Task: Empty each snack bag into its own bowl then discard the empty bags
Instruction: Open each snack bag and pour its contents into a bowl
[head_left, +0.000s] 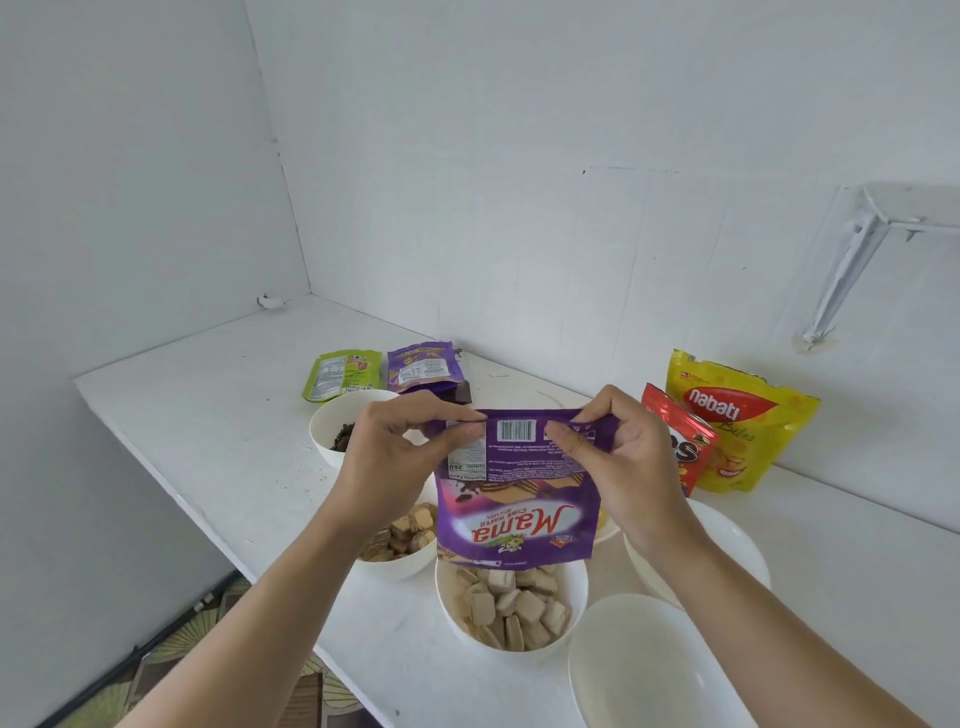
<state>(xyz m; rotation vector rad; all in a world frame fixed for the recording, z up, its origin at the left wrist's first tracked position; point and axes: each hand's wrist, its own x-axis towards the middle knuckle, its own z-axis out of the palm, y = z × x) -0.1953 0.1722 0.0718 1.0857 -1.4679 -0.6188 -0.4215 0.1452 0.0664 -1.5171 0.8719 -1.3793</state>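
Observation:
A purple Mama wafer bag (519, 499) hangs upside down, its mouth just over a white bowl (511, 652) filled with pale wafer cubes. My left hand (387, 457) pinches the bag's upturned bottom edge at the left corner. My right hand (618, 457) pinches the same edge at the right corner. A yellow Nabati bag (737, 415) and a red bag (680, 441) stand at the right by the wall. A green bag (340, 374) and another purple bag (423, 366) lie at the back.
More white bowls ring the filled one: one with brown wafers (400, 564), one with dark pieces (337, 421), an empty one (644, 670) at front right, another (727, 551) behind it. The table edge (218, 525) drops off at left. A white bracket (852, 260) hangs on the right wall.

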